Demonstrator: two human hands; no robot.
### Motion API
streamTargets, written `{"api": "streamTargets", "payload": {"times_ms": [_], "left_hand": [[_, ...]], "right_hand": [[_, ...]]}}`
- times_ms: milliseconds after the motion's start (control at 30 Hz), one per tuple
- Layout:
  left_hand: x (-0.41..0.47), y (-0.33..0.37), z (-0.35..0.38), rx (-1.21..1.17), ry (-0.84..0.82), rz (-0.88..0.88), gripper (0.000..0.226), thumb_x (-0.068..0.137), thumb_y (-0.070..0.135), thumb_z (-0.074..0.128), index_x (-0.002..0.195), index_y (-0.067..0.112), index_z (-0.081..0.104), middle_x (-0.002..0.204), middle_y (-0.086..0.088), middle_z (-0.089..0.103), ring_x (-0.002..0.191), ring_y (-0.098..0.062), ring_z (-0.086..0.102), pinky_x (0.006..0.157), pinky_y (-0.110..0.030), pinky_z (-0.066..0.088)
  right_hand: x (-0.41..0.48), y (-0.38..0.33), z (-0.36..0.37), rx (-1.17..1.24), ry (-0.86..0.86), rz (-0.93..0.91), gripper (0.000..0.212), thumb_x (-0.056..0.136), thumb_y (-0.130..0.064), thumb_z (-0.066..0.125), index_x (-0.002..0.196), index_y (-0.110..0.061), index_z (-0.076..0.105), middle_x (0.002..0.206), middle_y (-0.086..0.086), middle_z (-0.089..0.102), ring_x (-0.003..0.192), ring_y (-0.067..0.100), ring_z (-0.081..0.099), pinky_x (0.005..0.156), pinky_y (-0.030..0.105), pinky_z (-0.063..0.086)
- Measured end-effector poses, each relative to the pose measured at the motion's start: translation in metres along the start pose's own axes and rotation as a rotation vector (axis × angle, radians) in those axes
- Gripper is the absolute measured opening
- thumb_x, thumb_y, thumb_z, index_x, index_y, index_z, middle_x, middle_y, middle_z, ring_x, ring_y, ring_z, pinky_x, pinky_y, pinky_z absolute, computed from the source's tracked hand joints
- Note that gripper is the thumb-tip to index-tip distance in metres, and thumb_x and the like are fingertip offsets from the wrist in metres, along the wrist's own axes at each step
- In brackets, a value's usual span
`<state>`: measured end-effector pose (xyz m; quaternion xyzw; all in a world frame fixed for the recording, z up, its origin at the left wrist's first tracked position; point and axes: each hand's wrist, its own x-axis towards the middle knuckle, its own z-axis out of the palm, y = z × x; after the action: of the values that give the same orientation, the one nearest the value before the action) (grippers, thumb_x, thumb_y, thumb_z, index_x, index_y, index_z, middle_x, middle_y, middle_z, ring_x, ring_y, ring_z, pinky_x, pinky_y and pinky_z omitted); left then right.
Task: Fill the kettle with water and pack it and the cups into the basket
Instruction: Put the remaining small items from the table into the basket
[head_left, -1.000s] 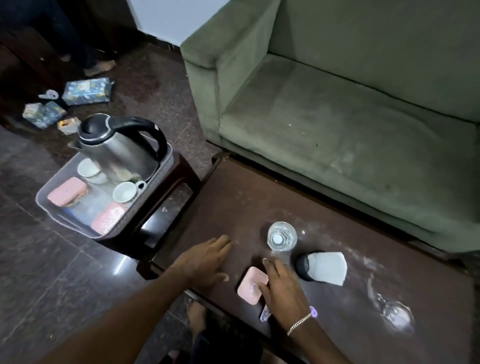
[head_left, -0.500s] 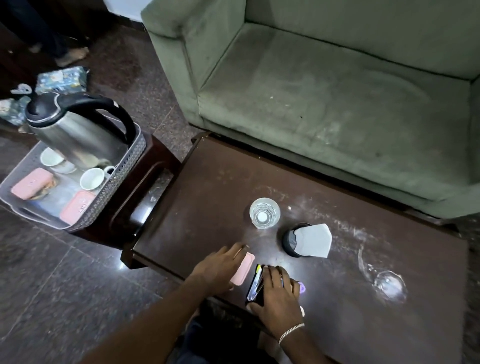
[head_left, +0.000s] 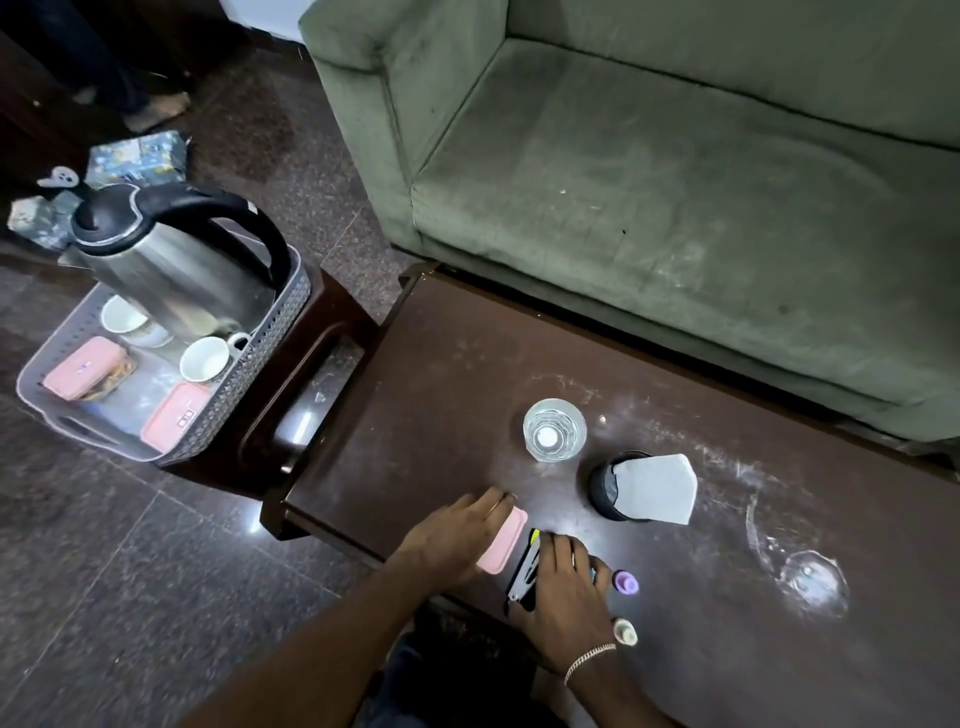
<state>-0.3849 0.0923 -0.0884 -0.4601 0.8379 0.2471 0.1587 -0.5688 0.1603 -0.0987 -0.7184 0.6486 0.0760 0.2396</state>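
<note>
A steel kettle (head_left: 171, 260) with a black handle stands in the grey basket (head_left: 275, 332) on a low stool at the left. Two white cups (head_left: 205, 358) (head_left: 122, 314) and two pink boxes (head_left: 83, 366) (head_left: 174, 415) lie in the basket beside it. At the dark table's near edge, my left hand (head_left: 457, 530) lies over a third pink box (head_left: 504, 540), fingers curled on it. My right hand (head_left: 561, 587) holds a dark flat object (head_left: 524, 571) tilted on its edge next to that box.
On the dark table (head_left: 441, 374) stand a clear glass (head_left: 553, 428) and a black cup with white paper (head_left: 613, 488). A glass lies tipped over (head_left: 810, 577) at the right. A purple cap (head_left: 625, 581) and a small bottle (head_left: 623, 631) lie beside my right hand. A green sofa (head_left: 649, 182) stands behind.
My left hand slid right onto the pink box. My right hand left that box and took hold of the dark flat object. The basket's contents stayed put.
</note>
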Motion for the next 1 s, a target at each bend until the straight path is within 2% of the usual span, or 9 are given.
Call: {"api": "streamTargets", "payload": {"times_ms": [167, 333, 500, 633, 767, 900, 1000], "left_hand": [[-0.019, -0.021, -0.012, 0.012, 0.020, 0.002, 0.104, 0.074, 0.022, 0.083, 0.157, 0.011, 0.021, 0.156, -0.005, 0.031, 0.123, -0.030, 0.053, 0.097, -0.044, 0.054], [-0.059, -0.063, -0.041, 0.029, 0.065, -0.026, 0.105, 0.071, 0.016, 0.082, 0.155, 0.015, 0.019, 0.156, -0.004, 0.030, 0.123, -0.031, 0.054, 0.093, -0.046, 0.056], [-0.113, -0.123, -0.085, 0.046, 0.130, -0.088, 0.102, 0.074, 0.031, 0.077, 0.157, 0.014, 0.019, 0.159, -0.009, 0.031, 0.125, -0.033, 0.054, 0.099, -0.044, 0.052], [-0.165, -0.174, -0.120, 0.069, 0.164, -0.192, 0.102, 0.075, 0.033, 0.075, 0.159, 0.014, 0.019, 0.162, -0.009, 0.030, 0.132, -0.033, 0.050, 0.102, -0.043, 0.051], [-0.214, -0.227, -0.148, 0.064, 0.205, -0.314, 0.104, 0.071, 0.031, 0.078, 0.158, 0.013, 0.026, 0.159, -0.009, 0.035, 0.125, -0.033, 0.054, 0.098, -0.043, 0.053], [-0.249, -0.282, -0.164, 0.122, 0.207, -0.407, 0.107, 0.071, 0.035, 0.080, 0.160, 0.013, 0.024, 0.163, -0.009, 0.032, 0.134, -0.031, 0.050, 0.107, -0.042, 0.049], [-0.264, -0.320, -0.168, 0.155, 0.189, -0.460, 0.107, 0.071, 0.037, 0.081, 0.160, 0.015, 0.025, 0.162, -0.006, 0.035, 0.129, -0.029, 0.050, 0.099, -0.042, 0.053]], "right_hand": [[-0.006, -0.014, -0.010, 0.024, 0.029, -0.027, 0.082, 0.059, -0.055, 0.067, 0.130, -0.015, 0.059, 0.116, 0.000, 0.061, 0.110, 0.025, 0.058, 0.090, 0.044, 0.044], [0.002, -0.054, -0.034, 0.035, 0.096, -0.067, 0.085, 0.045, -0.051, 0.076, 0.118, -0.009, 0.067, 0.105, 0.004, 0.065, 0.098, 0.029, 0.064, 0.078, 0.047, 0.052], [0.024, -0.122, -0.067, 0.051, 0.143, -0.160, 0.090, 0.044, -0.056, 0.075, 0.120, -0.008, 0.068, 0.105, 0.003, 0.067, 0.095, 0.028, 0.066, 0.076, 0.046, 0.052], [0.045, -0.189, -0.093, 0.066, 0.144, -0.239, 0.092, 0.048, -0.060, 0.071, 0.125, -0.011, 0.065, 0.112, 0.003, 0.067, 0.101, 0.028, 0.065, 0.080, 0.045, 0.053], [0.066, -0.259, -0.113, 0.114, 0.189, -0.349, 0.085, 0.056, -0.063, 0.067, 0.126, -0.015, 0.061, 0.115, -0.001, 0.063, 0.109, 0.023, 0.059, 0.087, 0.042, 0.048], [0.088, -0.324, -0.126, 0.197, 0.239, -0.442, 0.081, 0.053, -0.058, 0.070, 0.123, -0.019, 0.058, 0.111, -0.004, 0.062, 0.107, 0.021, 0.058, 0.084, 0.039, 0.048], [0.102, -0.364, -0.125, 0.187, 0.223, -0.481, 0.084, 0.053, -0.062, 0.067, 0.124, -0.019, 0.058, 0.112, -0.003, 0.061, 0.107, 0.022, 0.057, 0.085, 0.041, 0.049]]}}
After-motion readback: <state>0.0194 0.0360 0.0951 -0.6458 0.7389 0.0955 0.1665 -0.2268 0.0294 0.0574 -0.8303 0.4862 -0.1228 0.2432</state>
